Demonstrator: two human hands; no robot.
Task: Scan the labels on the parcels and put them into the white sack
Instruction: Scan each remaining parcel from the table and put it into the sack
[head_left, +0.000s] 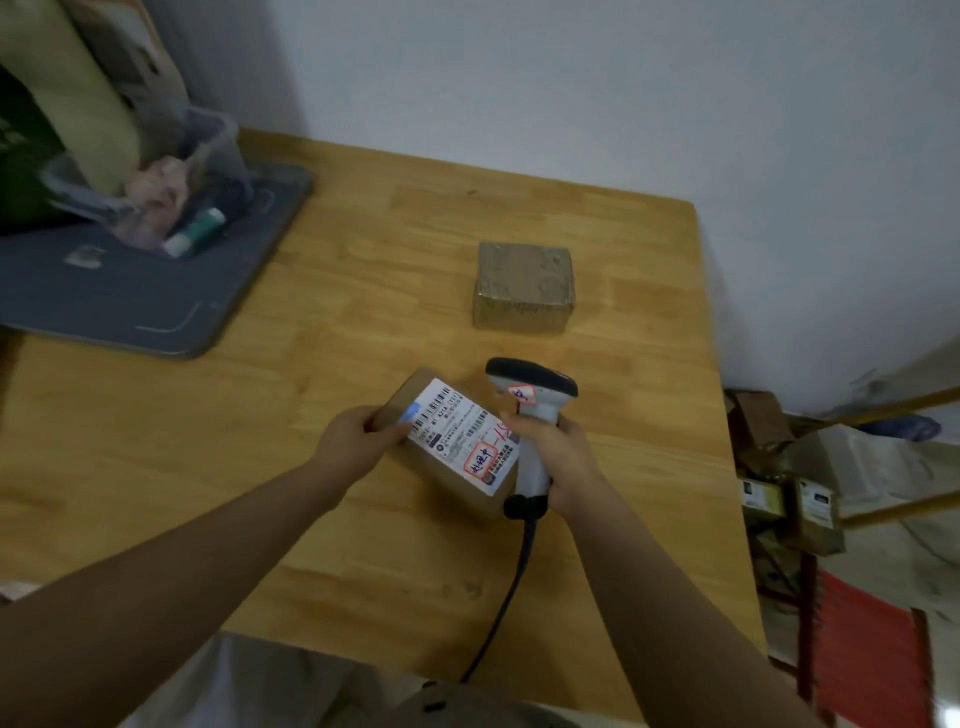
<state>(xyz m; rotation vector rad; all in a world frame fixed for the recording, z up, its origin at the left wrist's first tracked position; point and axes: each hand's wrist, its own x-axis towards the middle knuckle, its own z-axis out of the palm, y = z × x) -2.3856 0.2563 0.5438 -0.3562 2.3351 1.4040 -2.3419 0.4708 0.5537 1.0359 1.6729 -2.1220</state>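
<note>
Near the table's (311, 519) middle, the left hand (358, 441) grips the left end of a parcel (447, 480), fingers curled round its edge, with the label (462, 431) facing up. A blue light spot lies on the label's left end. At 3 o'clock of it, the right hand (558, 460) clenches the handle of a scanner (530, 395); its head is at 12 o'clock and its cable (519, 571) runs to 6 o'clock. A second parcel (524, 286) rests on the table at 12 o'clock, well apart. A grey tray (156, 306) with a clear bin (213, 140) sits at 10 o'clock. Off the table at 3 o'clock is the sack (872, 457), with boxes (813, 514) beside it.
</note>
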